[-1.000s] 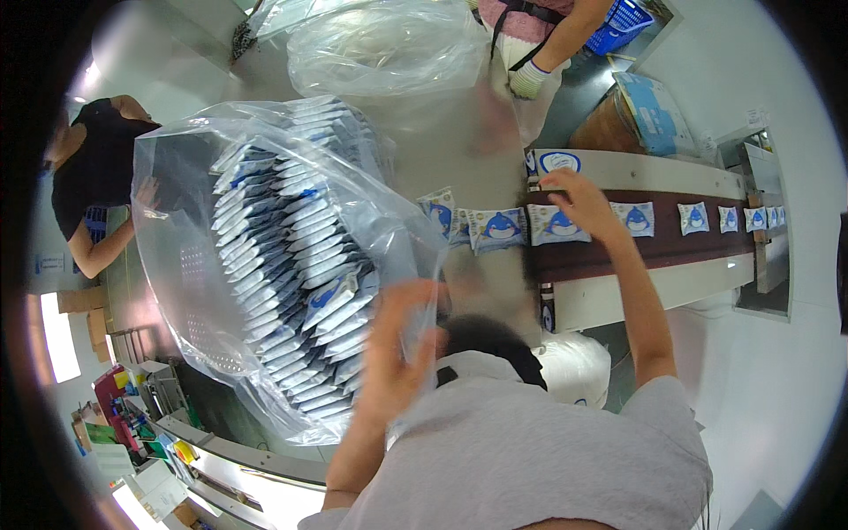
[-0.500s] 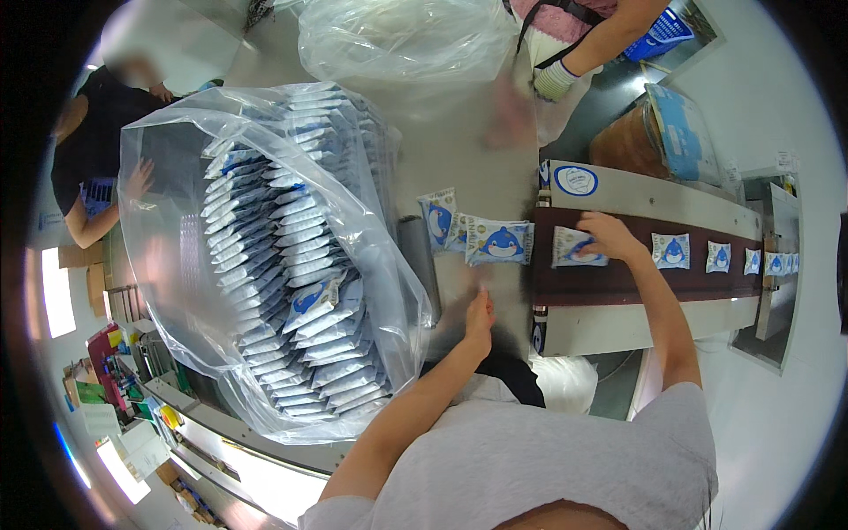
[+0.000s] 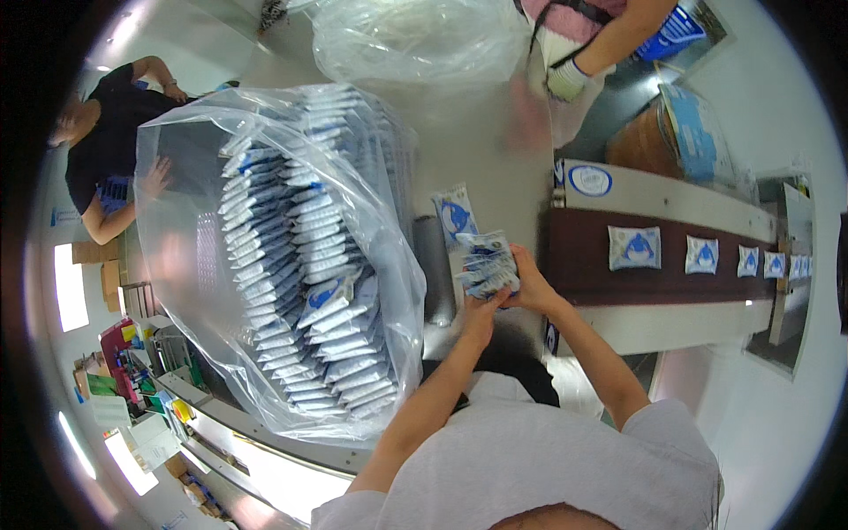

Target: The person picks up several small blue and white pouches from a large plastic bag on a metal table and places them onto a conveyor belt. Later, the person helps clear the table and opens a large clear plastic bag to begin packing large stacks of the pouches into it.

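Between my two hands is a small bunch of white-and-blue snack packets [image 3: 488,261], overlapping one another at the near end of the metal table. My left hand [image 3: 482,320] is closed on its lower edge, and my right hand [image 3: 532,281] grips its right side; the fingers are partly hidden. Just beyond the bunch lies a single packet [image 3: 455,214] with a blue cartoon whale. To the left stands a large clear plastic bag [image 3: 181,177], with packets [image 3: 265,256] stacked inside in tight rows. A dark grey cylinder [image 3: 433,274] lies between the bag and my hands.
At right, a brown conveyor belt [image 3: 583,287] carries several spaced-out packets [image 3: 634,248]. Another clear bag [image 3: 415,40] lies at the table's far end. A gloved co-worker's hand [image 3: 565,81] is beyond the belt; a person in black [image 3: 124,124] is at far left.
My right hand has come left off the belt to meet my left hand, and both now hold the gathered packets. The packets on the belt have shifted toward me.
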A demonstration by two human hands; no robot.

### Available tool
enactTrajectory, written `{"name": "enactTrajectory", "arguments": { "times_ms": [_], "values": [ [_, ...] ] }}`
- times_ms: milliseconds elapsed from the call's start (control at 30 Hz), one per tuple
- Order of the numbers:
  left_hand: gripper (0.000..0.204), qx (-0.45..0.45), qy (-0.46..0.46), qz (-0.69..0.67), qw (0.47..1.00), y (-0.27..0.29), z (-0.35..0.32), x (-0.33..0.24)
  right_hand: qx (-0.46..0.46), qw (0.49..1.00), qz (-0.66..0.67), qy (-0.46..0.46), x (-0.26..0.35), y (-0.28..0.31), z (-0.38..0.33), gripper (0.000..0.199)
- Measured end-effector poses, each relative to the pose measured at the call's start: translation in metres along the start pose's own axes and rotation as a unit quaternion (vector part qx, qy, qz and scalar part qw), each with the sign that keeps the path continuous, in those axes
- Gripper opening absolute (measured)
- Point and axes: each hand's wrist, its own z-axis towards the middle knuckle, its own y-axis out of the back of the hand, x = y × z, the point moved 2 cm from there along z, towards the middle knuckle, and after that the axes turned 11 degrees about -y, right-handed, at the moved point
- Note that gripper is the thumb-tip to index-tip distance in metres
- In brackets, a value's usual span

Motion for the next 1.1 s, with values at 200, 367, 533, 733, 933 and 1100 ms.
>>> {"name": "enactTrajectory", "arguments": {
  "times_ms": [200, 367, 533, 733, 933, 1100],
  "values": [
    [0.082, 0.274, -0.073, 0.304, 0.91, 0.048, -0.023, 0.006, -0.123, 0.988, -0.06, 0.066, -0.042, -0.059, -0.044, 0.09],
    [0.101, 0.147, -0.143, 0.481, 0.852, 0.045, -0.036, -0.012, -0.045, 0.979, 0.197, 0.035, -0.023, -0.055, -0.042, 0.088],
    [0.082, 0.198, -0.276, 0.513, 0.789, 0.028, -0.079, -0.094, -0.2, 0.966, 0.035, 0.159, 0.097, 0.031, -0.048, 0.08],
    [0.061, 0.206, -0.426, 0.809, 0.35, 0.136, -0.096, -0.052, -0.162, 0.917, 0.069, 0.358, 0.308, 0.064, -0.022, 0.081],
    [0.055, 0.199, -0.237, 0.767, 0.563, 0.195, -0.106, -0.081, -0.119, 0.841, -0.41, 0.333, 0.341, -0.054, 0.075, 0.089],
    [0.052, 0.149, -0.155, 0.731, 0.647, 0.225, -0.128, -0.092, -0.082, 0.864, -0.332, 0.37, 0.324, -0.081, 0.086, 0.064]
  ]
}}
